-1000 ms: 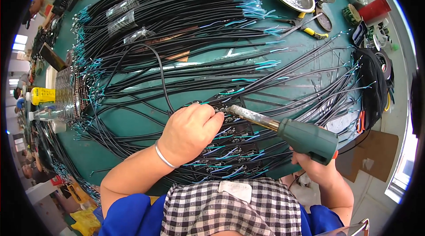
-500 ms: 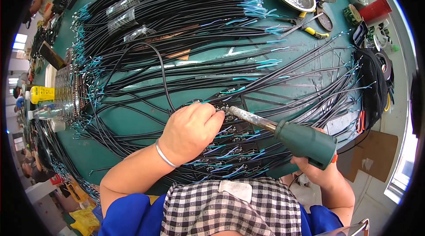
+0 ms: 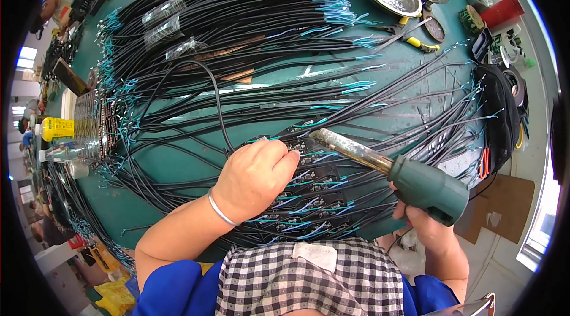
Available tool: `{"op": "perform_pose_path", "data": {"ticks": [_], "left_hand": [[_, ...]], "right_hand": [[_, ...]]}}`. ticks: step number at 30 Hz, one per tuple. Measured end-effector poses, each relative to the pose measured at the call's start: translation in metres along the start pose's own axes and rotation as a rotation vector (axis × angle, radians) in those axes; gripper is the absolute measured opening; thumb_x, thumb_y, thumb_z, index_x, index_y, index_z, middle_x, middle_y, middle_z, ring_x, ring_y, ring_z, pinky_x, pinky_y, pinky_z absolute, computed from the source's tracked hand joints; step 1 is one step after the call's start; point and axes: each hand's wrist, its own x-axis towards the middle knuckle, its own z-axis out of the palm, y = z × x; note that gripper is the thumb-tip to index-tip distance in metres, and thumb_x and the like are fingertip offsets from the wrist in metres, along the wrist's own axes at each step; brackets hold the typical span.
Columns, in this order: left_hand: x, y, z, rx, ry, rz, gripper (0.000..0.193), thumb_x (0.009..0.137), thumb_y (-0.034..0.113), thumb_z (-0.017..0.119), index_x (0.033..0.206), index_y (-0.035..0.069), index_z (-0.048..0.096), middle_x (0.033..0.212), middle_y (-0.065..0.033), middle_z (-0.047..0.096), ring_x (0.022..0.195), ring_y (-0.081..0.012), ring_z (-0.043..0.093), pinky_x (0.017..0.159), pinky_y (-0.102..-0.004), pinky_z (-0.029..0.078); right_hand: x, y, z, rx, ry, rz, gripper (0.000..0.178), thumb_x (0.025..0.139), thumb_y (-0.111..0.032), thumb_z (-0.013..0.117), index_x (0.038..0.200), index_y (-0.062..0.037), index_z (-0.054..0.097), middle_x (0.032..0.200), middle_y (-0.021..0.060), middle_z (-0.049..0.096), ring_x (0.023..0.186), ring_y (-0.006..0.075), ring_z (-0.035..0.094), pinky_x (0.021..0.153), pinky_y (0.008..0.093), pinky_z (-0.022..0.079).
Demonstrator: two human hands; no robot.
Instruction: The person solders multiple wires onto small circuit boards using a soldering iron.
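Note:
My right hand (image 3: 428, 221) grips a dark green hot-air gun (image 3: 430, 190) from below, its stained metal nozzle (image 3: 356, 151) slanting up and left. The nozzle tip is just right of my left fingertips, over a row of small black circuit boards (image 3: 314, 203) with blue and teal wires. My left hand (image 3: 258, 173) is closed in a pinch above these boards. A black cable (image 3: 218, 93) arches up from the left and runs down into it; the fingers hide its end.
Bundles of black cables (image 3: 237, 7) with teal ends cover the far left of the green table. A metal bowl (image 3: 389, 7) of small bits and yellow-handled pliers (image 3: 420, 45) lie at the far right. Bottles (image 3: 58, 128) stand left; a black pouch (image 3: 497, 114) lies right.
The hot-air gun has shifted a little to the right in my right hand, and its nozzle tip has moved slightly away from my left fingers. My left hand has barely moved.

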Motion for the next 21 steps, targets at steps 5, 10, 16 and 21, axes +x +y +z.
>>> {"op": "perform_pose_path", "data": {"ticks": [5, 10, 16, 21], "left_hand": [[0.003, 0.001, -0.003, -0.087, 0.015, -0.077, 0.017, 0.07, -0.001, 0.069, 0.086, 0.003, 0.065, 0.073, -0.0073, 0.057, 0.062, -0.0229, 0.058, 0.054, -0.0315, 0.048], [0.003, 0.001, -0.005, -0.294, 0.079, -0.296, 0.015, 0.071, 0.0, 0.07, 0.085, 0.005, 0.066, 0.072, -0.0081, 0.059, 0.061, -0.0239, 0.059, 0.053, -0.0312, 0.048], [0.008, 0.001, -0.003, -0.162, 0.067, -0.244, 0.014, 0.071, 0.0, 0.07, 0.084, 0.005, 0.066, 0.071, -0.0082, 0.059, 0.06, -0.0242, 0.059, 0.053, -0.0321, 0.049], [0.006, 0.0, -0.001, -0.144, 0.086, -0.228, 0.014, 0.07, 0.0, 0.071, 0.084, 0.004, 0.067, 0.071, -0.0078, 0.059, 0.06, -0.0244, 0.06, 0.053, -0.0331, 0.05]], "right_hand": [[-0.002, 0.0, 0.005, 0.048, 0.037, 0.033, 0.032, 0.081, -0.007, 0.067, 0.11, 0.0024, 0.06, 0.092, 0.0084, 0.063, 0.062, 0.0117, 0.064, 0.063, 0.0257, 0.051], [-0.004, 0.002, 0.003, -0.114, -0.039, 0.143, 0.032, 0.074, -0.004, 0.069, 0.106, -0.0032, 0.065, 0.101, 0.0104, 0.065, 0.088, 0.0227, 0.063, 0.08, 0.0348, 0.049], [0.005, -0.001, 0.012, -0.134, -0.017, 0.116, 0.034, 0.071, -0.004, 0.071, 0.105, -0.0051, 0.066, 0.107, 0.0108, 0.064, 0.101, 0.0278, 0.058, 0.087, 0.0374, 0.047], [0.008, 0.002, 0.016, -0.17, -0.032, 0.074, 0.035, 0.072, -0.006, 0.071, 0.106, -0.0055, 0.066, 0.107, 0.011, 0.064, 0.102, 0.0287, 0.057, 0.088, 0.0375, 0.046]]}}
